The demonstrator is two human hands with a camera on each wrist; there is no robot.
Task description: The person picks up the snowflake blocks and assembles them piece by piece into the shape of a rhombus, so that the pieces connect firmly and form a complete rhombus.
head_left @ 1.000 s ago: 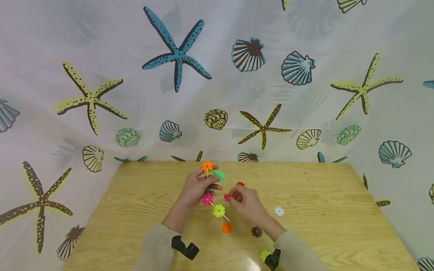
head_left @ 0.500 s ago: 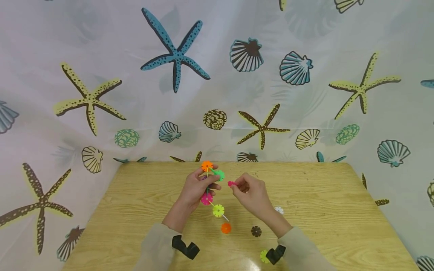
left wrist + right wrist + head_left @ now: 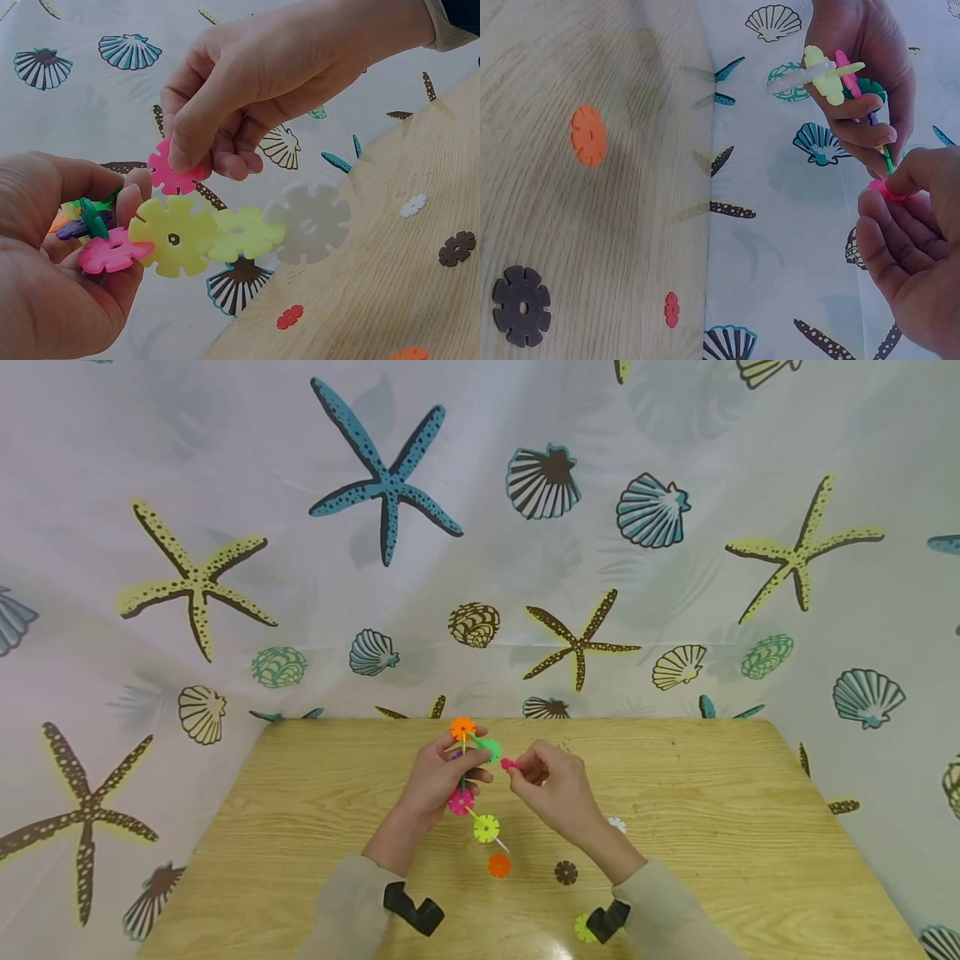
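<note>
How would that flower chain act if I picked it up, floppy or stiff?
The flower chain is probably stiff: its yellow pieces and white piece stick out past the left hand without drooping. It's likely light, since its pieces look thin. It might come apart if tugged, because the pieces seem joined only at their notched edges.

In head view, the right hand partly hides the pink disc it pinches — and its forearm, the white disc.
</note>
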